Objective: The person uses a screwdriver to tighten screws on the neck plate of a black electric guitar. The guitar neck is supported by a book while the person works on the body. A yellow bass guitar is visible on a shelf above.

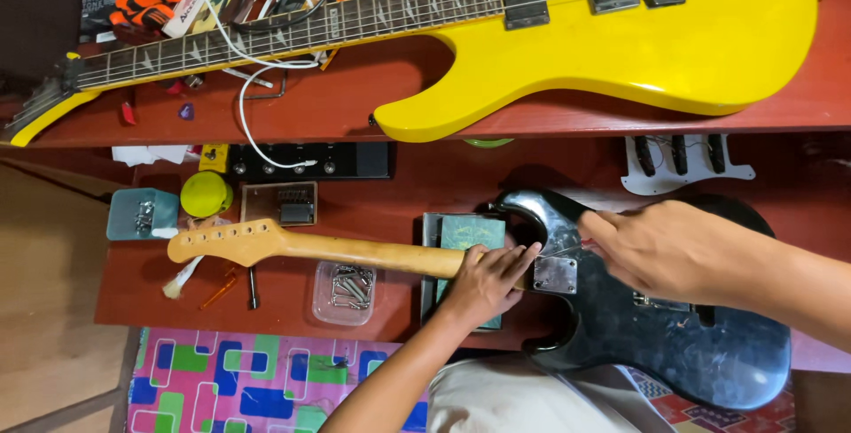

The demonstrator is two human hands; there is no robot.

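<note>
A black guitar body [674,344] lies back-up on the lower red shelf, with a bare wooden neck [292,247] reaching left from it. My left hand [487,278] grips the neck's heel right beside the metal neck plate [556,274]. On the body's upper horn rests my right hand [651,247], fingers pointing left and pressed on the black surface; whether it holds a small tool is hidden. The headstock [222,242] carries empty tuner holes.
A yellow electric guitar [620,43] lies across the upper shelf [310,114] among cables and clutter. Below it sit a clear tub of metal parts [346,291], a yellow round lid [206,194], a teal box [142,214], a white pickguard [687,163] and a greenish book [470,234].
</note>
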